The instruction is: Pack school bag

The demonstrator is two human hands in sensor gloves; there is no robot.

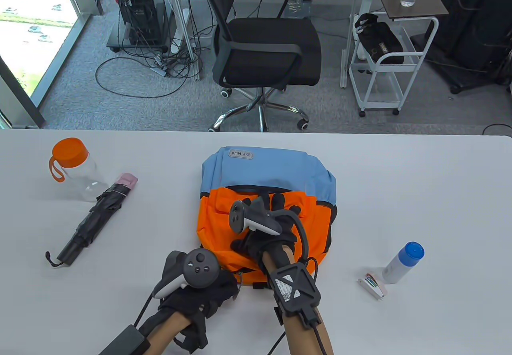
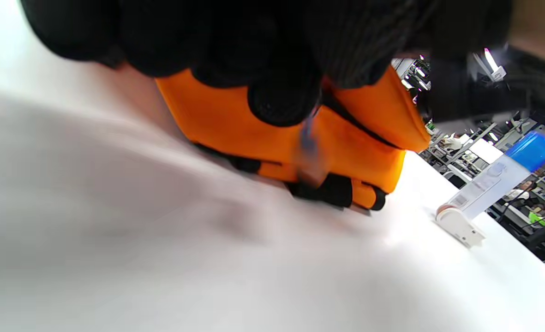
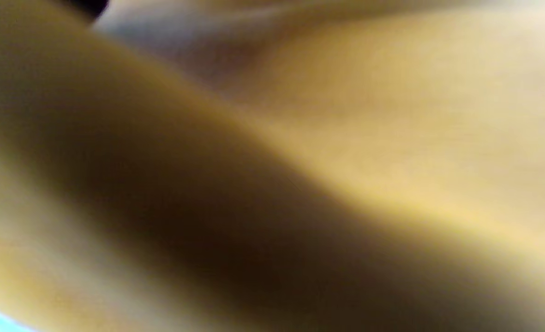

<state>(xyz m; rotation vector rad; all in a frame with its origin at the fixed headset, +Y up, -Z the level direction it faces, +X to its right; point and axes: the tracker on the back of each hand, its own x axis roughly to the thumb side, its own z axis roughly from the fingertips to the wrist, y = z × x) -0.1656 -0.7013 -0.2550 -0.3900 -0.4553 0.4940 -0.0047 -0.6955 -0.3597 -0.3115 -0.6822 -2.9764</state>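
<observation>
A blue and orange school bag [image 1: 268, 195] lies flat in the middle of the white counter [image 1: 420, 179], its blue part toward the far edge and its orange part toward the person. The right hand [image 1: 276, 223] lies on top of the orange fabric, fingertips [image 1: 278, 201] reaching to the dark opening where orange meets blue; whether this grip pinches anything there or only presses on the cloth I cannot tell, since the tracker covers most of it and the right wrist view is nothing but an unfocused tan blur. The left hand [image 1: 200, 287] sits at the bag's near left corner, and in the left wrist view its gloved fingers [image 2: 281, 99] curl against the orange edge, so this grip seems to be pinching the fabric or something small there, though the picture is blurred. To the left of the bag, well apart from it, a folded black umbrella [image 1: 92, 221] with a pink end lies at a slant, and just beyond its pink end a clear bottle with an orange lid [image 1: 74, 167] lies tilted. To the right of the bag, near the front edge, a white tube with a blue cap [image 1: 402, 263] lies on the counter with a small white box [image 1: 372, 285] just beside it
</observation>
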